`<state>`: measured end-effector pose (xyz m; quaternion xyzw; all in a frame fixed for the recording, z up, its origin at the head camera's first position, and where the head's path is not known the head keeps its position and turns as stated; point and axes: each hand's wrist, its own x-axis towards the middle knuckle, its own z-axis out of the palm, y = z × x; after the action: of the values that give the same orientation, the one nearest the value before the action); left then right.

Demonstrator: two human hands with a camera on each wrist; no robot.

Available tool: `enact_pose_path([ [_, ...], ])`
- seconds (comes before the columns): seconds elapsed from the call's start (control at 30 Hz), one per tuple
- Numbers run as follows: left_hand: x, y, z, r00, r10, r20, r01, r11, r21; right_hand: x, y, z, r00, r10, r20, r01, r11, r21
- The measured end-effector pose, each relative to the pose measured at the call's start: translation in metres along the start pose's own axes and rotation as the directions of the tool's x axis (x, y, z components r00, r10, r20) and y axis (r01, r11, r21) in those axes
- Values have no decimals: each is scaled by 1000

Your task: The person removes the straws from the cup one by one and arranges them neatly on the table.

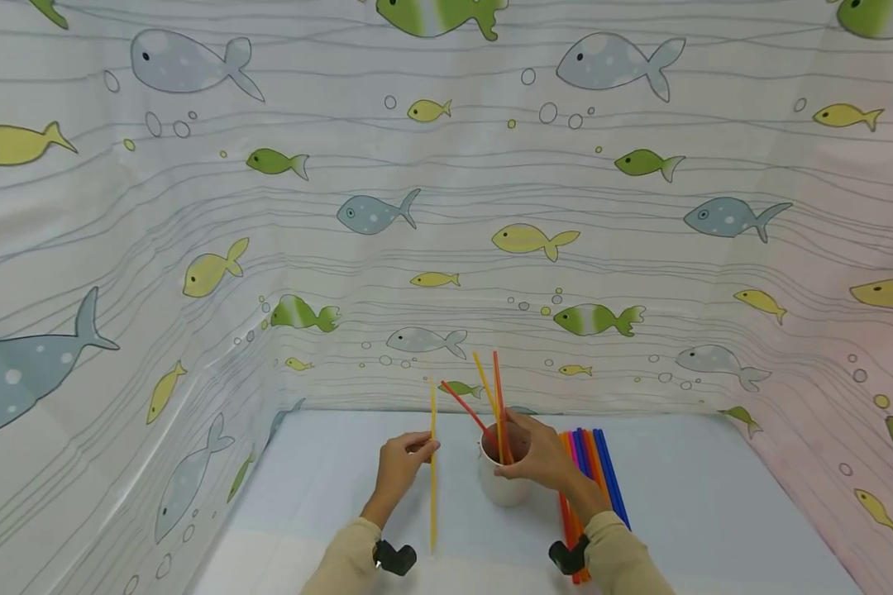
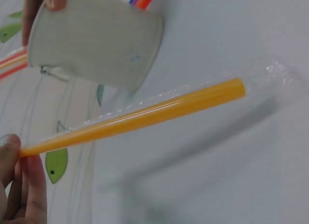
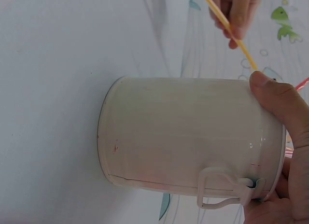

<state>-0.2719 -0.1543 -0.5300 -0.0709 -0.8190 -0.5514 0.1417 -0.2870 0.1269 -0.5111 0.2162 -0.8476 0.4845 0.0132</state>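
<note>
My left hand (image 1: 402, 463) pinches a yellow straw (image 1: 433, 496) between thumb and fingers, left of a white metal pail (image 1: 504, 489). In the left wrist view this straw (image 2: 169, 112) looks orange-yellow and sits in a clear plastic wrapper that extends past its end. With thumb and fingers on opposite sides of the rim, my right hand (image 1: 542, 454) grips the pail. Out of its mouth stick a leaning red straw (image 1: 465, 405), a yellow one (image 1: 485, 380) and another red one (image 1: 498, 376). A small wire handle (image 3: 212, 188) shows on the pail's side in the right wrist view.
Several straws in red, orange, purple and blue (image 1: 612, 475) lie side by side on the white table (image 1: 714, 496), right of the pail and partly behind my right forearm. A fish-patterned curtain (image 1: 476, 182) rises behind the table and along both sides.
</note>
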Motion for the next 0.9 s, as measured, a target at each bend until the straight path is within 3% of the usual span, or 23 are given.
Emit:
enact_pose_path([
  [0.2, -8, -22, 6, 996, -74, 51, 74, 997, 3, -1, 1, 1, 1000, -2, 4, 2, 1000, 15],
  [0.4, -14, -38, 11, 993, -97, 67, 96, 995, 22, 0, 2, 1, 1000, -21, 2, 21, 1000, -5],
  [0.73, -19, -43, 14, 984, -161, 83, 157, 986, 50, 0, 2, 2, 1000, -9, -9, 9, 1000, -18],
  [0.9, -21, -44, 14, 984, -161, 79, 159, 987, 33, 0, 1, 3, 1000, -9, -18, 9, 1000, -15],
])
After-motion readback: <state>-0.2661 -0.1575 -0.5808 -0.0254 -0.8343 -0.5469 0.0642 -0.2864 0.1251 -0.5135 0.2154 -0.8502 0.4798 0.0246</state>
